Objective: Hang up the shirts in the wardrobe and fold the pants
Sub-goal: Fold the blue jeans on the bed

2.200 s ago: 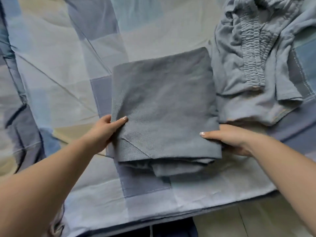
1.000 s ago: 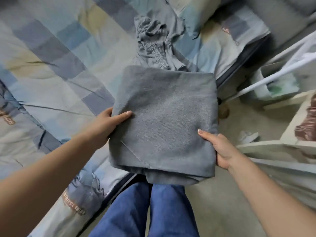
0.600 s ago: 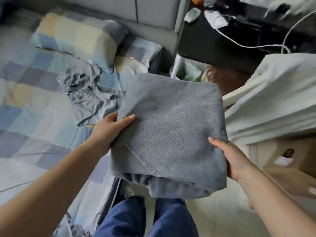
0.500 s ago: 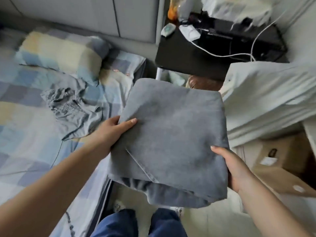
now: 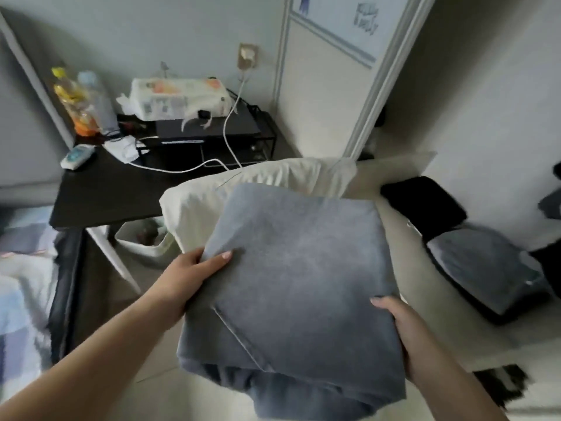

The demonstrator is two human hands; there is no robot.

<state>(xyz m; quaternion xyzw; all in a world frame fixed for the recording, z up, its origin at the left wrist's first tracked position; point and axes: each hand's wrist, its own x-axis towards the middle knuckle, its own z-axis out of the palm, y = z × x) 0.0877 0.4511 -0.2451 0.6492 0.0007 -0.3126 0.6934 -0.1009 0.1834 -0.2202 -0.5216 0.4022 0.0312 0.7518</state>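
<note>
pants (image 5: 291, 287) folded | gripped by left hand (image 5: 188, 278), right hand (image 5: 403, 332) | bin (image 5: 142, 241) beneath desk

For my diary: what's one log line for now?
step: carrying | item: folded grey fabric pants | left hand: grips edge | right hand: grips edge

no legible text, wall poster blurred

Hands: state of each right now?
Left hand: closed, holding the folded grey pants.
Right hand: closed, holding the same pants.
</note>
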